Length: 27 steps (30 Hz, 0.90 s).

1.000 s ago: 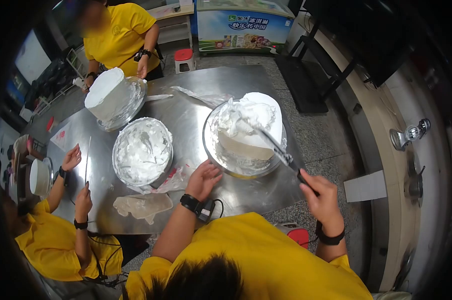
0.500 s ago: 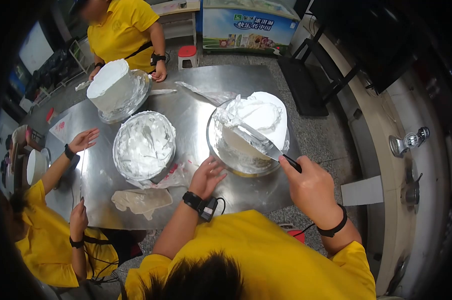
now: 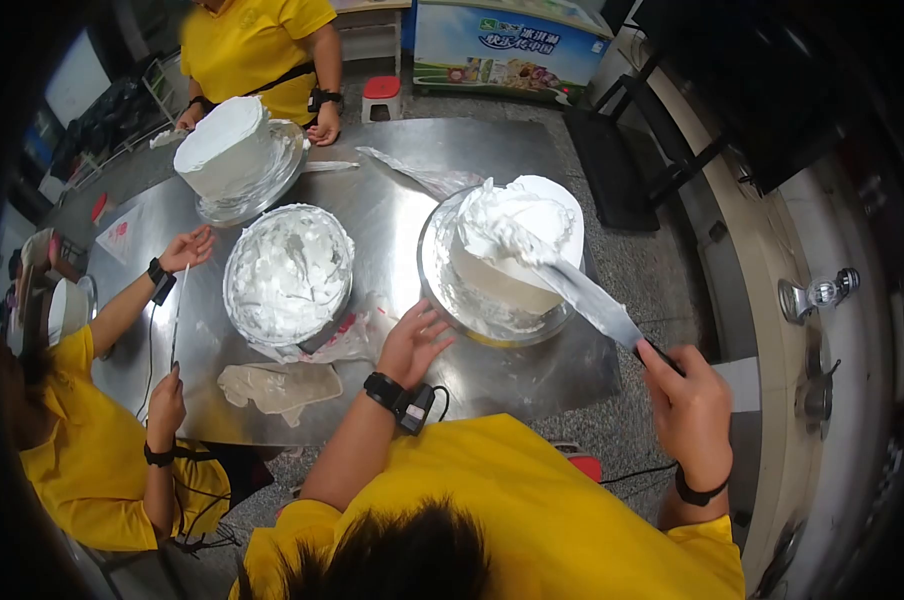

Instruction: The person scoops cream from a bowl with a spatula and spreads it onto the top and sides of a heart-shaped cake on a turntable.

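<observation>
A cake (image 3: 552,210) coated in white cream stands on a round turntable (image 3: 517,340) before me. My right hand (image 3: 694,402) is closed round the black handle of an icing spatula (image 3: 604,308). Its long metal blade slants up and left, the cream-laden tip over the cake's top and near side. Rough cream is heaped on the cake's left part, and more is smeared over the turntable. My left hand (image 3: 413,343) has its fingers spread, fingertips right at the turntable's near left edge.
Left of the turntable stands a round tub of white cream (image 3: 290,272), with a beige cloth (image 3: 282,388) in front. A creamy piping bag (image 3: 417,172) lies behind. Across the steel table (image 3: 372,215), one person has another cake (image 3: 222,150); a person at left holds a thin tool.
My right hand has moved right and slightly down, drawing the spatula the same way across the cake. My left hand stays by the turntable. The left person's raised hand has shifted right.
</observation>
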Each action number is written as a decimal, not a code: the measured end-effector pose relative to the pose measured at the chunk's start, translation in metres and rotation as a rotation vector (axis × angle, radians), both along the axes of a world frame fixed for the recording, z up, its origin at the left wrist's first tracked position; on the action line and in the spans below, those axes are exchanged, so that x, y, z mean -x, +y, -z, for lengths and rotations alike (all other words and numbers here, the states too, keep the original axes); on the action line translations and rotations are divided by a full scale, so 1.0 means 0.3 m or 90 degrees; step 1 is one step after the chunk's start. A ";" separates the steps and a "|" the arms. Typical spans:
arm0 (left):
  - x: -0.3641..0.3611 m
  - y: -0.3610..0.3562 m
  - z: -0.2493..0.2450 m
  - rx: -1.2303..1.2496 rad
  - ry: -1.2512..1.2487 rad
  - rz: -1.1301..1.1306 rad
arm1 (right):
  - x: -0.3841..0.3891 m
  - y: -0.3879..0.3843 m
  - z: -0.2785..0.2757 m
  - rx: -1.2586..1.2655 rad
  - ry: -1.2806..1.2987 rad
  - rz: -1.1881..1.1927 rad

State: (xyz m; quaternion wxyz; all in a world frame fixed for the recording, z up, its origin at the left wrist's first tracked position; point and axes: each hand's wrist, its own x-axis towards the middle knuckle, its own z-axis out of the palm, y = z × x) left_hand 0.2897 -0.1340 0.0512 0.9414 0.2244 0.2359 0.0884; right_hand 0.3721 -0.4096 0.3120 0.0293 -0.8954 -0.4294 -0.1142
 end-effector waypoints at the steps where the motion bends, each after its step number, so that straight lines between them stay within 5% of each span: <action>1: -0.001 0.000 0.001 0.001 -0.001 0.004 | -0.021 0.018 0.028 -0.035 -0.009 -0.027; 13: -0.004 0.062 0.034 -0.015 -0.023 -0.063 | -0.022 -0.051 0.123 -0.062 0.019 -0.004; 18: -0.015 0.064 0.023 -0.048 -0.030 -0.075 | -0.014 -0.085 0.092 -0.149 0.181 0.058; 27: -0.005 0.016 0.018 -0.032 0.012 0.010 | -0.229 0.165 0.094 -0.263 0.247 0.064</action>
